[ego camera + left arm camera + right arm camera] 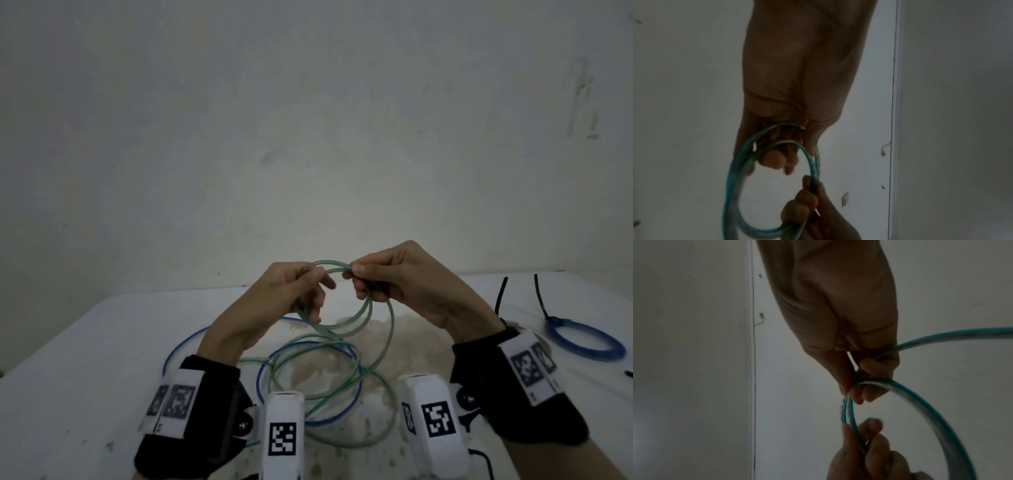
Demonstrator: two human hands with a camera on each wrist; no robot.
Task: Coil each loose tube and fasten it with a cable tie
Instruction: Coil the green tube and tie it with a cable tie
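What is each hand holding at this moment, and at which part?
Both hold the green tube: the left hand grips the coil's left side, the right hand pinches its top loops. The rest trails onto the table.

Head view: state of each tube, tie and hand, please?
green tube: partly coiled, rest loose on table
loose blue tube: uncoiled on table
blue coil: coiled, tied
spare cable tie: unused
left hand: grips coil
right hand: pinches coil
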